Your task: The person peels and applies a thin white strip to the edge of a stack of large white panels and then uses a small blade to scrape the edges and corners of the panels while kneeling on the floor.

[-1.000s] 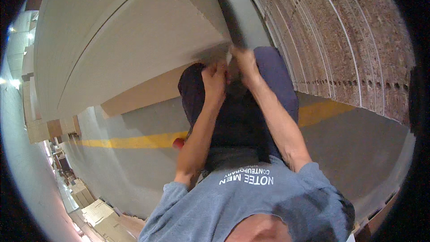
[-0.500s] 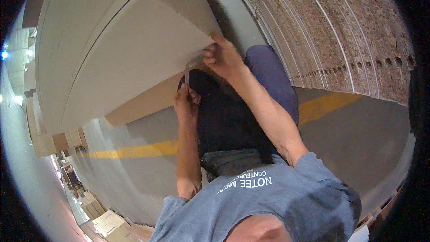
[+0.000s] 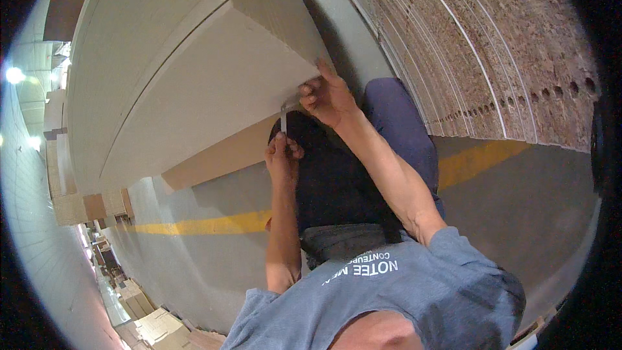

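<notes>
Where the view begins at the far left, cardboard boxes (image 3: 152,324) sit low on the grey floor (image 3: 194,266) and a yellow line (image 3: 201,225) runs across it. Above them a large pale panel (image 3: 168,84) fills the upper left, its thick edge showing two small drilled holes near the top, with a tan board (image 3: 220,155) lying under its lower edge. At the panel's lower right corner a thin white strip (image 3: 284,120) hangs down from the edge. The left hand (image 3: 282,159) is closed, its fingertips pinching the bottom end of that strip, just below the corner. The right hand (image 3: 327,97) sits a little higher and to the right, fingers curled and pressed against the panel's corner where the strip meets it; whether it grips the strip itself I cannot tell. Both forearms rise from the person's blue-grey shirt (image 3: 402,291) at the lower edge, over dark trousers. Farther right, a stack of chipboard panels (image 3: 518,45) stands on edge, their raw speckled edges showing rows of holes.
</notes>
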The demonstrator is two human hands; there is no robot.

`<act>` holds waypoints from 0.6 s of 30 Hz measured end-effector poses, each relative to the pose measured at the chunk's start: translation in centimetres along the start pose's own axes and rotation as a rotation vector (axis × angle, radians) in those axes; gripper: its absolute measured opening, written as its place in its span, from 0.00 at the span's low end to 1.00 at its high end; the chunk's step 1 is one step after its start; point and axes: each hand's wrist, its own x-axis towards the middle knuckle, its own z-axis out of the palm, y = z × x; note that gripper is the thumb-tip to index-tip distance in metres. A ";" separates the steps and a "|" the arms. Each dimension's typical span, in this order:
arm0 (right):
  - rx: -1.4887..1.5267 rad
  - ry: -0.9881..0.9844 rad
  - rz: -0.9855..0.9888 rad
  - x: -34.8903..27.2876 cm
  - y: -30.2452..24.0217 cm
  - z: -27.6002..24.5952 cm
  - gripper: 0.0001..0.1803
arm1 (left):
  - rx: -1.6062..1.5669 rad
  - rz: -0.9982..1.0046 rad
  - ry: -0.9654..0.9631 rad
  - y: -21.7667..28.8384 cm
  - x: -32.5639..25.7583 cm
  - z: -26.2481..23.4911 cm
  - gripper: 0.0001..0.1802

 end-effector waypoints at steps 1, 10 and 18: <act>-0.019 -0.009 0.018 0.3 -0.2 -0.2 0.12 | -0.005 0.005 -0.014 0.0 -0.1 0.2 0.15; -1.411 0.130 -0.783 -2.2 -4.5 1.0 0.26 | 0.071 0.050 -0.011 -1.1 -0.3 1.3 0.16; -1.802 -0.226 -1.096 -5.4 -1.7 7.1 0.37 | 0.168 0.027 -0.014 -0.6 -0.8 2.5 0.16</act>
